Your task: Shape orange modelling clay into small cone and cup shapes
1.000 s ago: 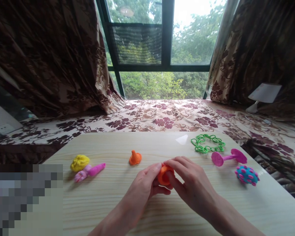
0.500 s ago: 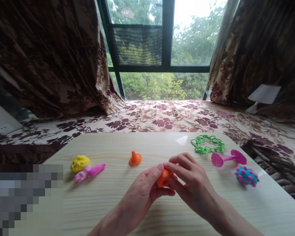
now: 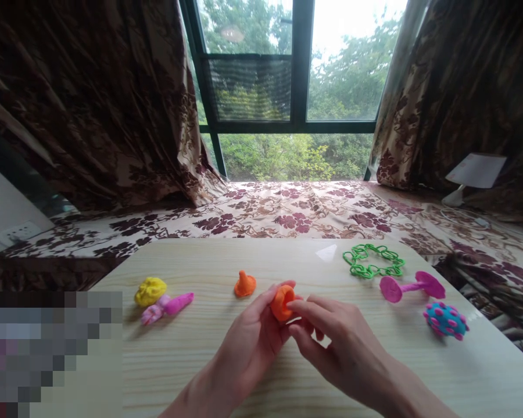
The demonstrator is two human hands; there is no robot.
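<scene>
My left hand (image 3: 253, 339) pinches a small orange cup-shaped toy (image 3: 281, 302) between thumb and fingers, just above the wooden table (image 3: 192, 366). My right hand (image 3: 337, 345) is right beside it, its fingertips touching the toy's lower right side with fingers curled. A second orange cone-shaped piece (image 3: 244, 284) stands on the table a little to the left of the held toy.
A yellow lump (image 3: 150, 290) and a pink piece (image 3: 168, 306) lie at the left. A green chain ring (image 3: 373, 262), a pink dumbbell-shaped toy (image 3: 412, 285) and a blue ball with pink studs (image 3: 446, 319) lie at the right. A flowered cloth, curtains and a window are behind.
The orange toy has been turned and lifted slightly leftward in my left hand. My right hand's fingers have slid from over the toy down to its lower right side.
</scene>
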